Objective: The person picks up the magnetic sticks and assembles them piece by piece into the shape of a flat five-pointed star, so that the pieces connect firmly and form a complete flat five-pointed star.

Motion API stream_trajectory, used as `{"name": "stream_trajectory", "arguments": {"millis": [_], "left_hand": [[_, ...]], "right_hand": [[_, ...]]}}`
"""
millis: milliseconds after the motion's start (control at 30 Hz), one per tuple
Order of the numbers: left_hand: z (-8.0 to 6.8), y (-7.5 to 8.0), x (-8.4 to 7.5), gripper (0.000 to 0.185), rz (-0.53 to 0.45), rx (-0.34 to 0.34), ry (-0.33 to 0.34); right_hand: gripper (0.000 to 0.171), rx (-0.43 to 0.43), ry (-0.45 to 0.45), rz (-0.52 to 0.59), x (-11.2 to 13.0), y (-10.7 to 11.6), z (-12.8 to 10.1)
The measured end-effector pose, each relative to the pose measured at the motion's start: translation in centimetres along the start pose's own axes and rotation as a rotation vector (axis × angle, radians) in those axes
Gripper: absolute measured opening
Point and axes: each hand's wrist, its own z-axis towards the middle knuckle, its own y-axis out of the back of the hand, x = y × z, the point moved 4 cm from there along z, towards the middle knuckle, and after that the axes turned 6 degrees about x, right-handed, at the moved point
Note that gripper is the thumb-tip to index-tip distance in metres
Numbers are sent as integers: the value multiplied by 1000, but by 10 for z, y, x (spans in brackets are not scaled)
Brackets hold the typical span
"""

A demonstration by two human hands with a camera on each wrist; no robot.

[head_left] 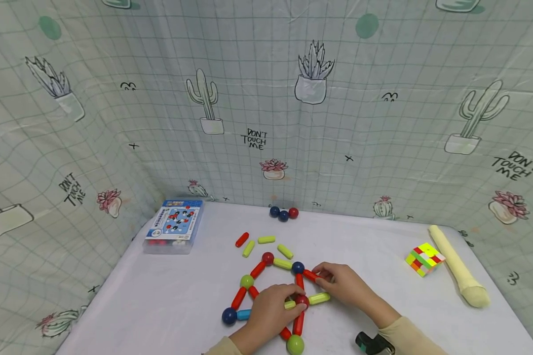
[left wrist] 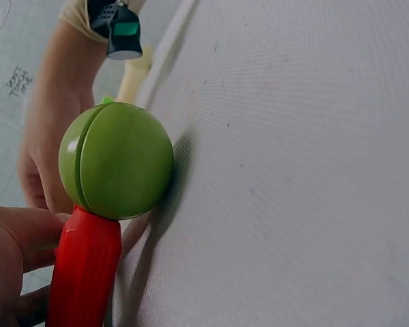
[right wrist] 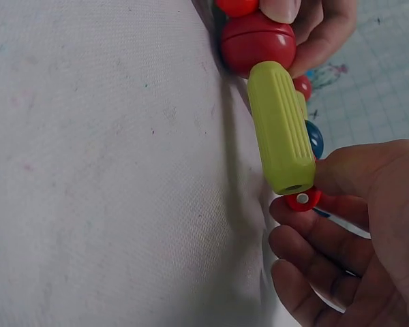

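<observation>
A flat frame of plastic rods and balls lies on the table. My left hand [head_left: 268,309] pinches a red ball [head_left: 301,301] at its right side, thumb in front and fingers behind. From that ball a yellow-green rod [head_left: 320,298] sticks out with its far end free, well seen in the right wrist view. My right hand [head_left: 343,285] pinches the end of a red rod [head_left: 310,275], whose other end meets a dark blue ball [head_left: 298,267]. The green ball [left wrist: 119,160] on a red rod [left wrist: 85,269] fills the left wrist view. The left hand hides part of the frame.
Loose yellow-green rods [head_left: 266,239] and a red rod [head_left: 242,239] lie behind the frame. Farther back sit blue balls [head_left: 284,216] and a red ball [head_left: 293,213]. A boxed kit [head_left: 174,227] lies left; a puzzle cube [head_left: 425,259] and a pale yellow bat-shaped thing [head_left: 459,268] lie right.
</observation>
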Motion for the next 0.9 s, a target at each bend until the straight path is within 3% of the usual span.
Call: {"name": "stream_trajectory", "arguments": {"millis": [700, 900], "left_hand": [[0, 0, 0, 29, -2, -3, 2], [0, 0, -1, 30, 1, -2, 4]], "right_hand": [[13, -37, -16, 28, -1, -1, -3], [12, -82, -85, 38, -7, 3, -3]]}}
